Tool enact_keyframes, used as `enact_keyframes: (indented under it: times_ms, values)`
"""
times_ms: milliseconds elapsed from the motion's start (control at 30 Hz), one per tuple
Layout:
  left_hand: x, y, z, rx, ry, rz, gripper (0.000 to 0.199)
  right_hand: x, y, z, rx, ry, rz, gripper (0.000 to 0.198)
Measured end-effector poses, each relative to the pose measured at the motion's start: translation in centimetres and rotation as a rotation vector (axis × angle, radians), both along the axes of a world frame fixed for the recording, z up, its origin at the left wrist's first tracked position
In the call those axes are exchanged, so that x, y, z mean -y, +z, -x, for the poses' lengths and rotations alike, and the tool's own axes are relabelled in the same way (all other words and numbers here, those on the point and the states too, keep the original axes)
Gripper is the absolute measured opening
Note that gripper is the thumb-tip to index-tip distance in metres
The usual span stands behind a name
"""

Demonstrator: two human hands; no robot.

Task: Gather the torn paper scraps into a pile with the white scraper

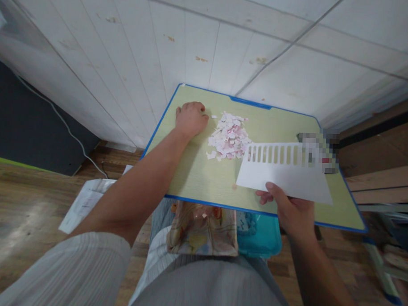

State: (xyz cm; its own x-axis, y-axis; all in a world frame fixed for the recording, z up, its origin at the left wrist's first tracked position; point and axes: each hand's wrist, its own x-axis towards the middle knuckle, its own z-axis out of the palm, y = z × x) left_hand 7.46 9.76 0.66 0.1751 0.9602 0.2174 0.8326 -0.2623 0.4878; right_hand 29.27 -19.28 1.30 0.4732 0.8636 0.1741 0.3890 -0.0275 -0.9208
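My right hand (292, 209) grips the near edge of a white sheet (283, 177), thumb on top and fingers underneath. A row of upright slots is cut along the sheet's far side. The sheet is held tilted over the right half of a yellow-green folding table top with blue edging (196, 179). Left of the sheet lies a heap of torn white and pinkish paper scraps (229, 136). My left hand (191, 120) rests on the table just left of the heap, fingers curled in. What those fingers hold, if anything, is hidden beneath them.
Below the near edge sit a patterned fabric-like tray (204, 240) and a teal plastic container (266, 237). A blurred-out object (319, 150) lies at the table's right. White panelled wall (201, 41) stands behind; papers (85, 202) lie on the wooden floor at left.
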Motion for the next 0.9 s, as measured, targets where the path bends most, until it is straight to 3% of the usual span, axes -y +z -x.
enact_keyframes:
  times_ms: [333,633,800,900]
  values:
    - [-0.1,-0.1,0.1,-0.034,-0.001,-0.002,0.037,1.5,-0.3,-0.5,0.000,0.167,0.097,0.039]
    - [0.0,0.0,0.0,-0.046,0.001,-0.003,0.036,1.8,0.3,-0.2,-0.022,0.261,0.050,0.040]
    - [0.0,0.1,0.0,-0.060,-0.006,0.009,0.037,1.5,0.8,-0.2,-0.037,0.277,0.033,0.043]
    - [0.0,0.0,0.0,-0.057,-0.006,0.009,0.037,0.5,0.5,0.3,-0.049,0.212,0.019,0.038]
